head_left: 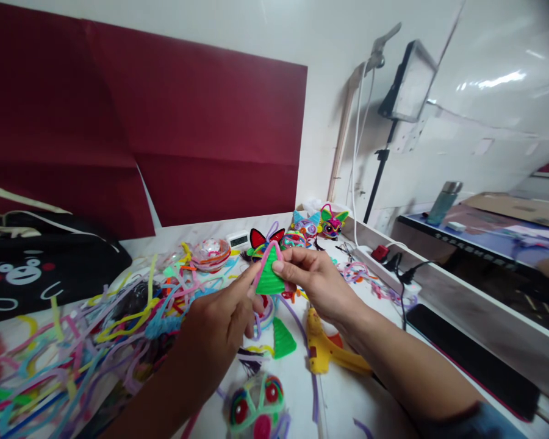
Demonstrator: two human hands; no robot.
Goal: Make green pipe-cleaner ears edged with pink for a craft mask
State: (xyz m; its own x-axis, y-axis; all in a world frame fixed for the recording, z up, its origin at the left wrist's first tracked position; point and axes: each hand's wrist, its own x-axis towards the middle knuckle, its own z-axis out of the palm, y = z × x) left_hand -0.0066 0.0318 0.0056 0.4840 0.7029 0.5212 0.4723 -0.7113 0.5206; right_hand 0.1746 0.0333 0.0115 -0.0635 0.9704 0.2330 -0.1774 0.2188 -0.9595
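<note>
A green triangle of pipe cleaners (271, 279) with a pink pipe cleaner along its two slanted sides is held up over the table. My right hand (313, 277) pinches its right side between thumb and fingers. On its left edge, my left hand (229, 317) closes its fingertips. Below lies a second green triangle (283, 339) without pink edging. To the right, partly behind my right forearm, rests a yellow glue gun (319, 347). Nearest me sits a pipe-cleaner animal face (257, 407) with red eyes and a pink nose.
Loose coloured pipe cleaners (96, 347) pile up on the left beside a black bag (50, 268). Finished animal heads (333, 221) stand at the back. A power strip (387, 268) and a black phone-like slab (473, 360) lie right, by a raised edge. A lamp on a stand (409, 82) rises behind.
</note>
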